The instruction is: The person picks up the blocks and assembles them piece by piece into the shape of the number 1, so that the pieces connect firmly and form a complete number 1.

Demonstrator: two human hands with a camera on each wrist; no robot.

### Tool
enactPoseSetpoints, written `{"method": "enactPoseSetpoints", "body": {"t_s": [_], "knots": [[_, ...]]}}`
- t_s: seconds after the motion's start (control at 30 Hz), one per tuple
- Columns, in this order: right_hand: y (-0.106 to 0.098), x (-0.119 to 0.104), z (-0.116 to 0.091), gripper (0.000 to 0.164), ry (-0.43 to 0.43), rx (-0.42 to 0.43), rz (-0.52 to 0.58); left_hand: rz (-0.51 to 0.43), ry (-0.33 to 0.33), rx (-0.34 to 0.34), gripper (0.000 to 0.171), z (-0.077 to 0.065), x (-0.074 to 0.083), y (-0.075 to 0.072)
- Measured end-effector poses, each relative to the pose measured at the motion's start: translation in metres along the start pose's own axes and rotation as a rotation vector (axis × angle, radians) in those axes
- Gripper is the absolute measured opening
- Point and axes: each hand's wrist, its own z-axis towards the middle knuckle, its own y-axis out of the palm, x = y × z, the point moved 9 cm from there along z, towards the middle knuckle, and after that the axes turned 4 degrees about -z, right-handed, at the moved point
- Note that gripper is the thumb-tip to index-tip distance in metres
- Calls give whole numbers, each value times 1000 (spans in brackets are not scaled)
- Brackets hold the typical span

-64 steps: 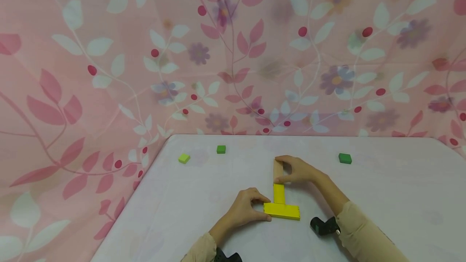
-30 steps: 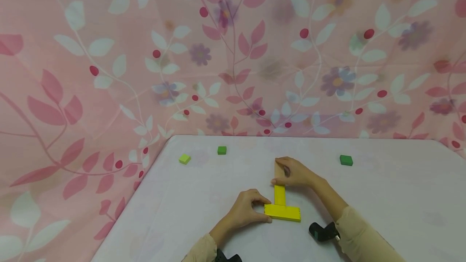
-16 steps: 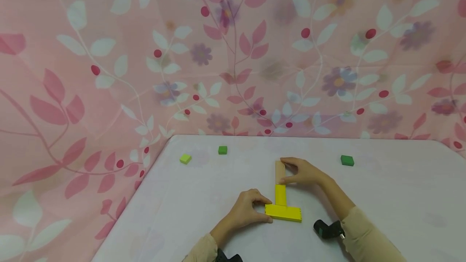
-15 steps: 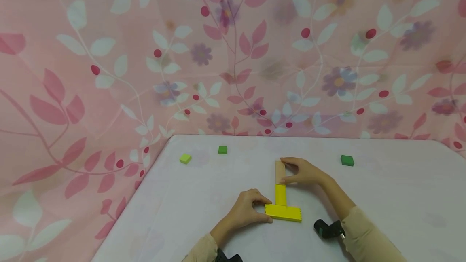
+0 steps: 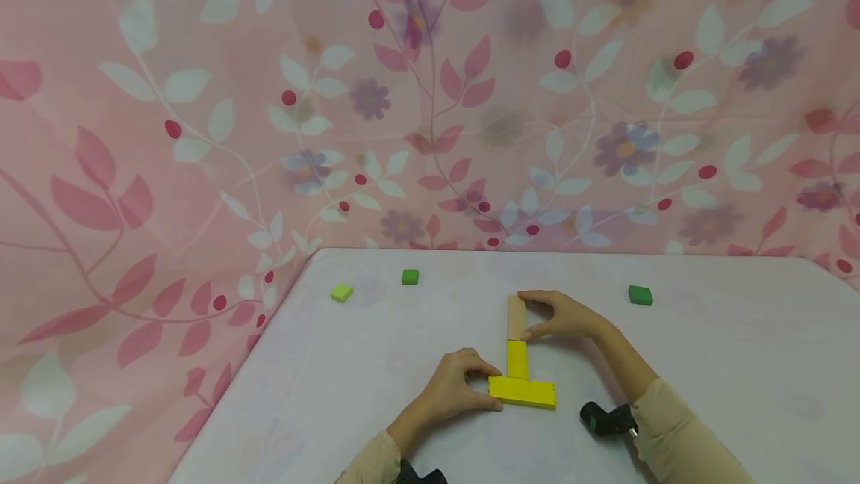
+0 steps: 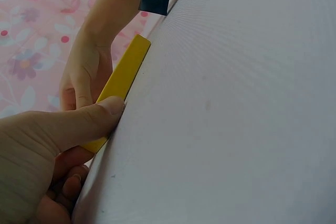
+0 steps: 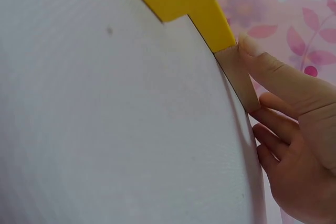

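A long yellow block (image 5: 522, 392) lies crosswise on the table, and my left hand (image 5: 452, 385) pinches its left end between thumb and fingers. A shorter yellow block (image 5: 516, 359) meets its far side, making a T shape. Beyond that, end to end with it, lies a plain wood-coloured block (image 5: 516, 317). My right hand (image 5: 563, 318) holds this wooden block from the right side, with a fingertip at its far end and the thumb by its near right corner. In the right wrist view the thumb (image 7: 251, 45) touches near the seam between the wooden and yellow blocks.
Near the back left of the white-covered table (image 5: 282, 409) sit a lime-green block (image 5: 341, 293) and a green block (image 5: 410, 276). A darker green block (image 5: 640, 295) lies at the back right. Behind hangs a pink floral cloth (image 5: 430, 95).
My right thumb and fingers have drawn slightly right, off the wooden block's top, so more of it shows. The left hand and the blocks stay nearly in place.
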Motion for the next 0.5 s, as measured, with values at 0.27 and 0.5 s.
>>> {"method": "enactPoseSetpoints", "body": {"t_s": [0.27,0.5], "knots": [[1,0,1,77,10,-25,-19,6,-1,1,36,0,1,0],[2,-8,3,83,3,-27,-89,7,11,-1,36,0,1,0]]}}
